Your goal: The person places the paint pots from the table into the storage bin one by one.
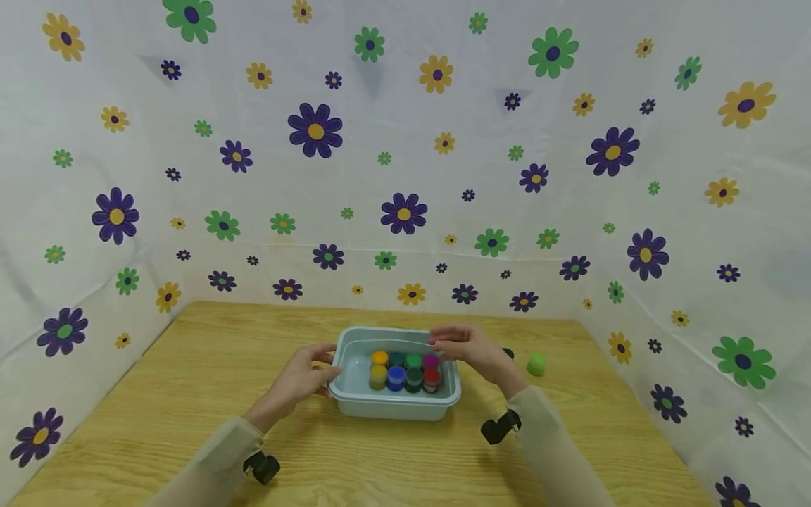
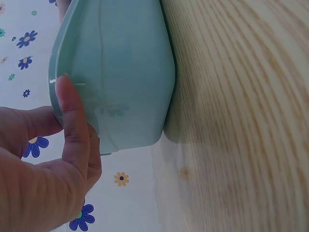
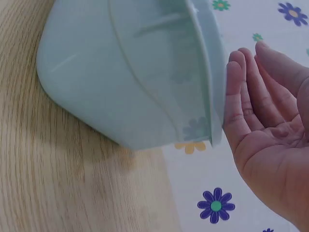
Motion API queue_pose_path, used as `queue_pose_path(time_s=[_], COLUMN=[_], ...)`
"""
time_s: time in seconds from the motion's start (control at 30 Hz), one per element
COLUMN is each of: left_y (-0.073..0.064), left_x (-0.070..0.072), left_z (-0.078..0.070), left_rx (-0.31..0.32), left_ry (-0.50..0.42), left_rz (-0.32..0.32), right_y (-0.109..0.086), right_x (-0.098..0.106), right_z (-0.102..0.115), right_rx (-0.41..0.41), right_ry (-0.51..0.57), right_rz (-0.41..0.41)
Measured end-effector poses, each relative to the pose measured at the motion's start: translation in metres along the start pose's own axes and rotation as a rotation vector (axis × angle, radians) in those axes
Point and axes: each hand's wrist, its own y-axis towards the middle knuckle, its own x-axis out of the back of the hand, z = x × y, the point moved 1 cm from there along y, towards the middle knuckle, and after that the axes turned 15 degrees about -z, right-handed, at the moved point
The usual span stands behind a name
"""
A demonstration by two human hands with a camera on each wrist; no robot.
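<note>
A pale blue-green plastic tub [image 1: 393, 410] stands on the table, holding several small paint pots [image 1: 395, 379] with yellow, blue, green, red and magenta colours, packed together in two rows. At the tub's left end my left hand [image 1: 298, 380] grips the rim; in the left wrist view its fingers [image 2: 72, 121] lie against the outer wall under the rim and the thumb is over the edge. My right hand [image 1: 472, 348] is at the far right corner, with loosely bent fingers. The right wrist view shows those fingers [image 3: 234, 79] right beside the rim, with nothing held.
To the right of the tub, a light green pot [image 1: 536, 365] stands on the wooden table [image 1: 253, 338]. A dark pot [image 1: 509, 353] is partly hidden behind my right wrist. A white flower-patterned sheet [image 1: 355, 183] encloses the table's back and sides.
</note>
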Motion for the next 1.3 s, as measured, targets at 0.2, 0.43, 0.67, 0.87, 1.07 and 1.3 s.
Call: queue_pose_path(time_s=[0.2,0.43,0.67,0.87,1.07,1.3], left_y=[0.0,0.0,0.0,0.002,0.002,0.001], left_x=[0.0,0.0,0.001,0.003,0.001,0.001], left_z=[0.002,0.001,-0.002,-0.004,-0.004,-0.003], left_rx=[0.001,-0.005,-0.001,-0.01,-0.001,0.01], left_ry=[-0.004,0.002,0.005,0.009,0.0,0.0], left_rz=[0.001,0.001,0.009,0.012,0.026,0.016], right_y=[-0.005,-0.01,-0.018,-0.024,-0.03,-0.029], right_x=[0.015,0.037,0.062,0.081,0.095,0.1], right_z=[-0.007,-0.018,-0.025,-0.031,-0.038,-0.044], right_rx=[-0.019,0.003,0.01,0.028,0.016,0.028], right_ry=[0.059,0.166,0.023,-0.08,-0.156,-0.196], right_rz=[-0.062,-0.129,-0.257,-0.313,-0.327,-0.295])
